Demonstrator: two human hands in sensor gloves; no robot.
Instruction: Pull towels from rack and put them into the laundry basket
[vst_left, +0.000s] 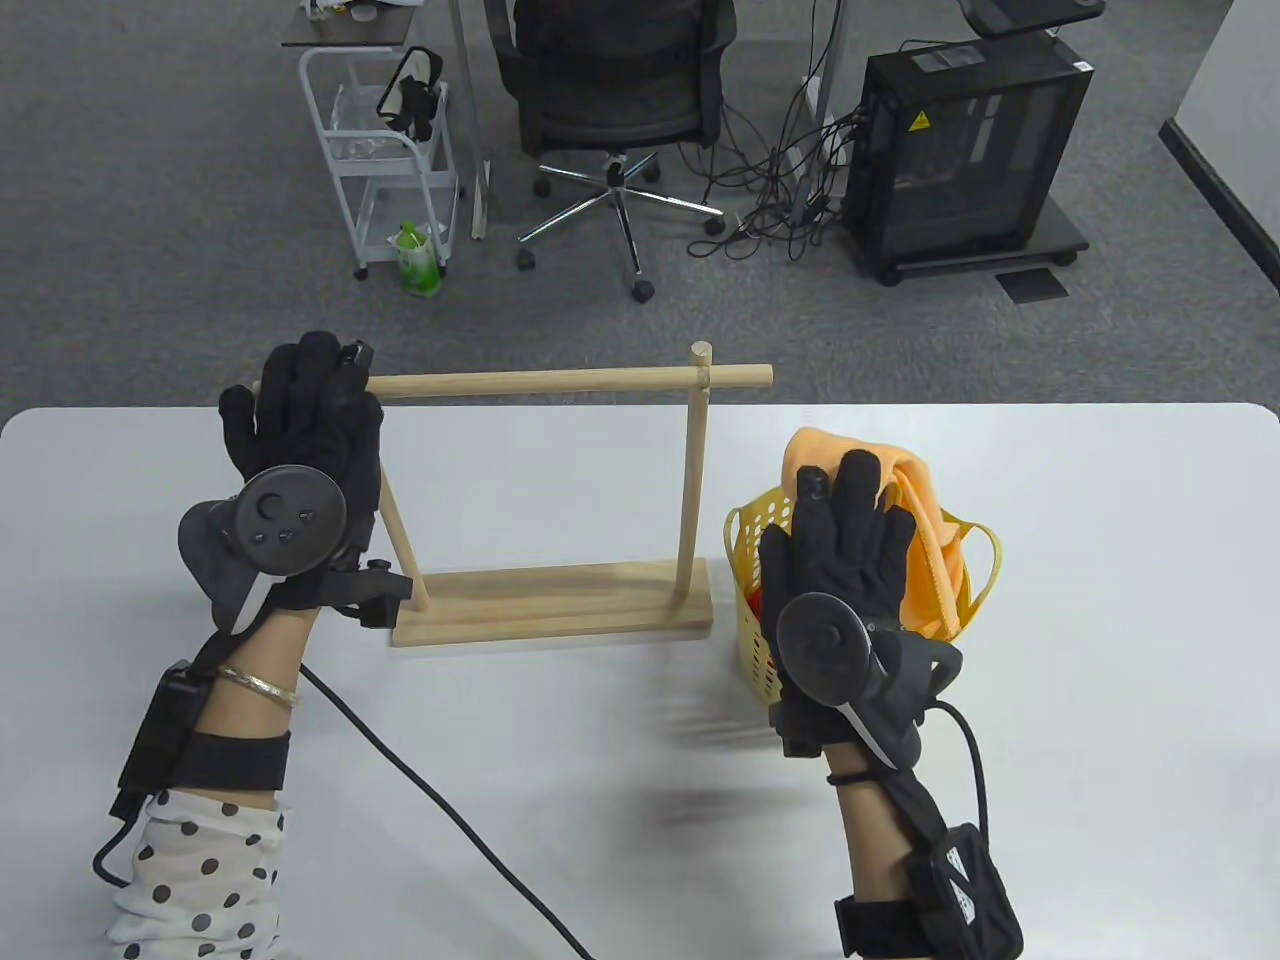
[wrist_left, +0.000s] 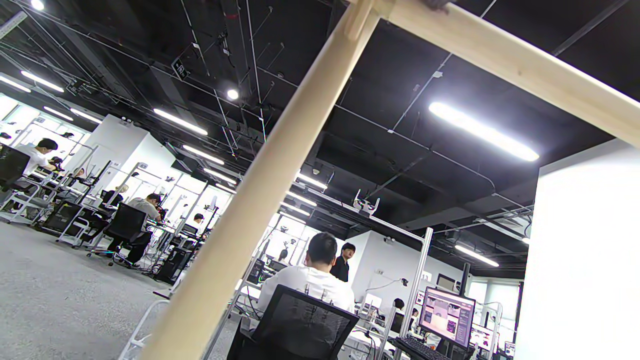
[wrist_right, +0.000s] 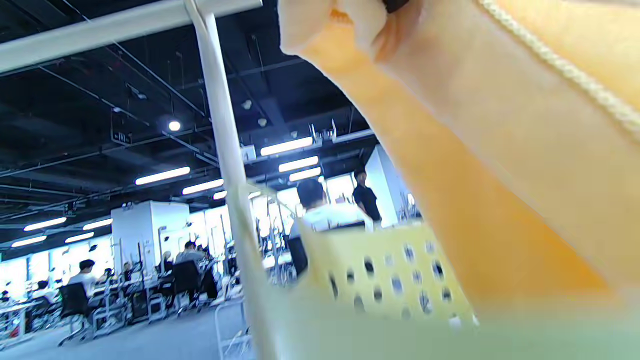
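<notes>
A wooden towel rack (vst_left: 560, 380) stands mid-table with its bar bare. My left hand (vst_left: 300, 410) lies over the bar's left end, fingers curled over it. In the left wrist view the bar (wrist_left: 525, 65) and post (wrist_left: 260, 185) fill the frame, with a dark fingertip on top of the bar. A yellow perforated laundry basket (vst_left: 748, 545) sits right of the rack. My right hand (vst_left: 845, 520) hovers above it, holding an orange towel (vst_left: 935, 560) that hangs from my fingers into the basket. Close up, the towel (wrist_right: 500, 175) bunches at a fingertip above the basket wall (wrist_right: 395, 275).
Something red (vst_left: 755, 600) shows low inside the basket. A black cable (vst_left: 440, 800) trails across the table from my left wrist. Beyond the far table edge stand an office chair (vst_left: 610, 90), a white cart (vst_left: 380, 150) and a computer tower (vst_left: 960, 150).
</notes>
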